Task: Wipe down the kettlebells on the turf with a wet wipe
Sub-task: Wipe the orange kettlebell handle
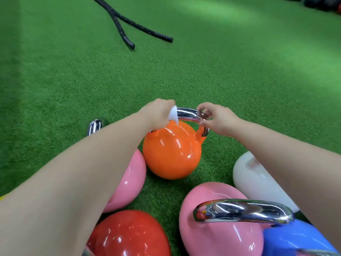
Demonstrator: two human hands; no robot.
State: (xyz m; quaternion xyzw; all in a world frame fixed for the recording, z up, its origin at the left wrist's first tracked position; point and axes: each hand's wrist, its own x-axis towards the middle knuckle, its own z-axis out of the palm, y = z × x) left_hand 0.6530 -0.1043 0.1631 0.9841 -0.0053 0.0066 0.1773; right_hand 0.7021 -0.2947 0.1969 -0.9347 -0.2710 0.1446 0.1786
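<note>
An orange kettlebell (171, 150) with a chrome handle (187, 114) stands on the green turf (239, 80). My left hand (158, 112) grips the left end of that handle with a white wet wipe (173, 115) wrapped under its fingers. My right hand (215, 118) pinches the handle's right corner between thumb and fingertips. Around it stand a pink kettlebell (129, 180) partly under my left forearm, a second pink kettlebell (217, 218) with a chrome handle, a red kettlebell (129, 235), a white kettlebell (252, 178) and a blue kettlebell (293, 239).
Two black battle rope ends (129, 26) lie on the turf at the back. Dark equipment (321, 3) sits at the far right corner. Another chrome handle (95, 126) pokes out left of my left forearm. Open turf stretches beyond the orange kettlebell.
</note>
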